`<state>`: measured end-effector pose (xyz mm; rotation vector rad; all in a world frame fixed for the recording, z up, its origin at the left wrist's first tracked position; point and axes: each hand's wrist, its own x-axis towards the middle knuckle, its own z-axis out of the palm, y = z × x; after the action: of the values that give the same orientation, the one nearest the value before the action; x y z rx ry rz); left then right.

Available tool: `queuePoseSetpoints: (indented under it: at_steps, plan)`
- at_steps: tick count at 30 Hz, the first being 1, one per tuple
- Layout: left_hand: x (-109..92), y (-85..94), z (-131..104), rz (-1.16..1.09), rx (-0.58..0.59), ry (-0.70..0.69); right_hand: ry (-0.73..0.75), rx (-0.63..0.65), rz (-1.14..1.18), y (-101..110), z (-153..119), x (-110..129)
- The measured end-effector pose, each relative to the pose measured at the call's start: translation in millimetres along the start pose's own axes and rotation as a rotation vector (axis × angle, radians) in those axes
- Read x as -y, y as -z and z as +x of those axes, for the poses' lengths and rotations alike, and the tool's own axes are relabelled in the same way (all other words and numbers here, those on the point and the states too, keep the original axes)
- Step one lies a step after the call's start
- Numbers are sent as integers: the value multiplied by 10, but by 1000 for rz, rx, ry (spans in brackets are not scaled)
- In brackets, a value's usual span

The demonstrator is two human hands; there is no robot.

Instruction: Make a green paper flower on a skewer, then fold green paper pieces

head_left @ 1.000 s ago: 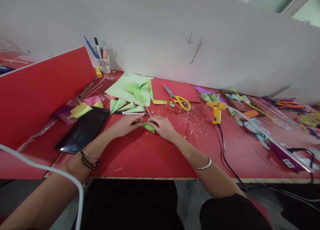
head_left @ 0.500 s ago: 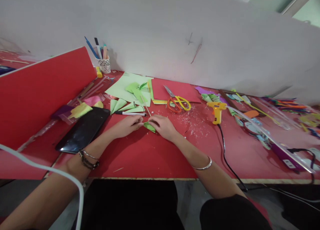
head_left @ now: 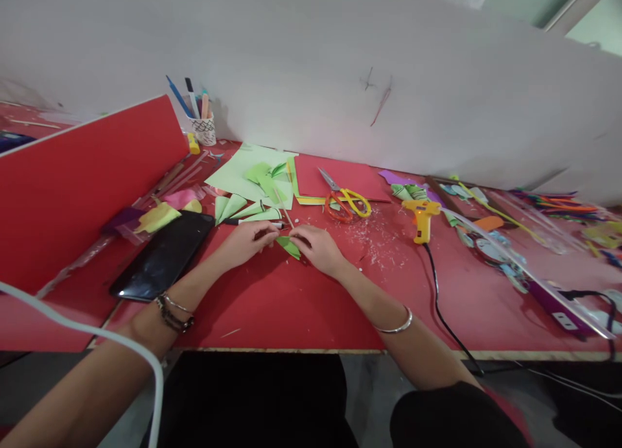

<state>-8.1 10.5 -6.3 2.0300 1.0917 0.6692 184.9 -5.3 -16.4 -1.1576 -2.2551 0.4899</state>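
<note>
Between my two hands is a small green paper piece [head_left: 288,246], shaped like a leaf. My left hand [head_left: 251,242] pinches its left end with thumb and fingertips. On the other side, my right hand [head_left: 317,247] has its fingers closed on the paper's right edge. A thin stick [head_left: 283,205] slants up from near the right fingertips toward a green paper shape [head_left: 265,179]. Just beyond my left hand lie a white marker [head_left: 243,222] with a black cap and several cut green paper pieces [head_left: 229,207].
Scissors [head_left: 343,195] rest on red paper [head_left: 335,174] behind my right hand. To the right stands a yellow glue gun [head_left: 420,220] with a black cord. A dark phone [head_left: 162,257] lies left, near a red board [head_left: 87,182]. A pen cup [head_left: 203,128] is at the wall.
My left hand has shifted very slightly, and the green paper between my hands has tilted a little. My right hand stays nearly in place.
</note>
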Motion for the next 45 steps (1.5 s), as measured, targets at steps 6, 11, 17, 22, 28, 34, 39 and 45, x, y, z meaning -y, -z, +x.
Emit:
queuePoseSetpoints:
  at_steps: [6,11,17,22,28,34,39,45]
  plan:
    - [-12,7,-10,60,-88,-13,6,-27,-2,-7,-1,-1]
    - [-40,12,-32,207,-149,-74,-1,-24,-4,-10,-1,26]
    - [-62,10,-66,312,-172,-79,-10,-18,-3,-14,5,36]
    - [-82,5,-74,387,-166,-73,-10,-11,-68,-11,3,46]
    - [-32,15,-39,355,-51,-137,12,23,-349,-8,-13,62]
    - [-12,34,-45,390,90,-150,121,28,-556,-48,-21,29]
    - [-42,25,-68,392,96,-163,136,4,-562,-59,-23,16]
    - [-42,2,-82,355,71,-125,138,3,-519,-37,-26,29]
